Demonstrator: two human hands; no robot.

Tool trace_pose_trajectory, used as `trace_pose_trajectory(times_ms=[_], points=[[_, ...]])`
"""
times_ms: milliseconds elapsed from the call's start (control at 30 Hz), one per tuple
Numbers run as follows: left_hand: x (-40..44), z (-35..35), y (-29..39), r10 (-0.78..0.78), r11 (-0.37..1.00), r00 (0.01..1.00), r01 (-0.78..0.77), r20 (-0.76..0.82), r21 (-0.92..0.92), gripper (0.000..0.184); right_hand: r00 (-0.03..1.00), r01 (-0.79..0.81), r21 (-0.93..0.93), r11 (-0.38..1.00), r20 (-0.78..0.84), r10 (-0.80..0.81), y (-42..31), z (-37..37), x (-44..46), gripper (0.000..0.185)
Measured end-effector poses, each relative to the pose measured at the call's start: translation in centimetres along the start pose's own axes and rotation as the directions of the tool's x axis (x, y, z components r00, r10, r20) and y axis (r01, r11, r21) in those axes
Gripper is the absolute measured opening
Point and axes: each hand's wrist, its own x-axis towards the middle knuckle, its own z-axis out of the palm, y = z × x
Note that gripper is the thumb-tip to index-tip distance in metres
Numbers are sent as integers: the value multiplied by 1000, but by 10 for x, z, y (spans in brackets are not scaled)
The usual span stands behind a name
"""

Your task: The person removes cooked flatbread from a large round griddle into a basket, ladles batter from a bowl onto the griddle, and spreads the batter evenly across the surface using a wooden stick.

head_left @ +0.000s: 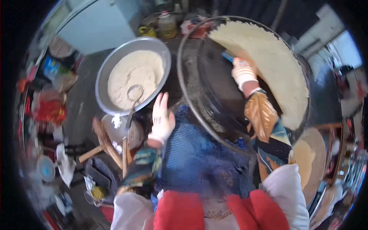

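Note:
My right hand (244, 73), in a white glove, is closed around a flat spreading tool whose blue end (227, 56) shows past the fingers; the rest is blurred or hidden. It works over a large round griddle (216, 97), at the inner edge of a pale batter sheet (276, 57) covering the far and right side. My left hand (161, 119), also gloved, is held up with fingers stretched out and holds nothing. Beside it stands a metal basin (102, 90) of thick batter (134, 76). A ladle (135, 93) rests in the batter, its handle over the rim.
Below the basin are a shiny bowl (119, 128) and several pieces of wood (111, 151). A round tan sheet (306, 153) lies at the lower right. Oil bottles (167, 25) stand behind the basin, and a white cabinet (96, 28) is at the back left.

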Motion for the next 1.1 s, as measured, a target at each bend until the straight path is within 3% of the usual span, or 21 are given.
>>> trace_pose_trajectory(times_ms=[33, 133, 200, 267, 400, 433, 467, 533, 600, 667, 700, 733, 767, 800, 833, 867, 933, 1000, 1033, 1067, 1100], points=[[25, -3, -9, 19, 999, 1000, -18, -7, 40, 66, 995, -47, -131, 990, 84, 59, -8, -17, 3, 26], [86, -3, -34, 68, 974, 997, -71, 21, 215, 70, 978, -26, -182, 983, 199, 62, -26, -56, -10, 33], [129, 7, -45, 155, 941, 985, -169, 69, 294, 65, 997, 4, -119, 993, 74, 4, -9, -25, 1, 27], [162, 13, -42, 263, 853, 948, -316, 180, 415, 64, 991, 14, -184, 983, 133, 11, -16, -38, -2, 28], [188, 38, -39, 435, 556, 763, -646, 478, 523, 47, 998, -29, -183, 983, 44, 38, -15, -20, 1, 30], [184, 43, -37, 444, 573, 693, -707, 568, 414, 48, 987, -33, -197, 980, 145, 63, -18, -32, 2, 31], [176, 50, -34, 452, 588, 612, -751, 649, 299, 50, 988, -45, -195, 980, 137, 73, -22, -42, 1, 31], [122, 91, -44, 358, 729, 756, -593, 548, 341, 39, 972, -23, -194, 981, 225, 67, -25, -55, -5, 32], [70, 49, 38, 168, 651, 708, -602, 685, 462, 26, 989, 36, -204, 978, 148, -6, -18, -44, -9, 32], [2, 73, 63, 306, 724, 817, -533, 489, 438, 18, 975, -33, -140, 990, 213, 62, -18, -47, -2, 32], [-9, 58, 115, 274, 688, 747, -592, 606, 419, 16, 973, -55, -136, 989, 216, 84, -15, -44, 4, 32], [-40, 75, 130, 307, 745, 755, -570, 579, 348, 19, 974, -79, -128, 989, 201, 104, -14, -43, 5, 32], [-53, 66, 176, 188, 776, 690, -541, 699, 326, 25, 982, -47, -179, 983, 174, 79, -10, -37, 5, 32], [-80, 72, 187, 322, 900, 705, -435, 631, 26, 33, 987, -10, -234, 972, 155, 48, -11, -41, 3, 32], [-126, 109, 186, 439, 893, 624, -380, 647, -240, 35, 959, -71, -158, 985, 261, 111, -12, -51, 6, 33], [-94, 51, 221, 547, 831, 544, -446, 636, -334, 31, 960, -75, -158, 984, 254, 114, -9, -50, 5, 33], [-102, 39, 203, 614, 785, 596, -395, 517, -478, 29, 985, -81, -75, 994, 144, 91, -7, -43, 7, 28], [-58, 6, 189, 332, 934, 542, -306, 772, -186, 32, 989, -68, -39, 997, 130, 72, -8, -34, 3, 28], [-59, 1, 159, 282, 957, 686, -254, 671, -143, 42, 992, -55, -17, 998, 117, 56, -8, -28, 2, 28], [-58, -9, 140, 187, 972, 752, -237, 632, -5, 54, 994, -43, 3, 999, 104, 42, -7, -22, 0, 28], [-81, -1, 106, 213, 940, 862, -310, 460, 144, 66, 995, -32, 20, 999, 90, 30, -4, -18, -3, 28]])
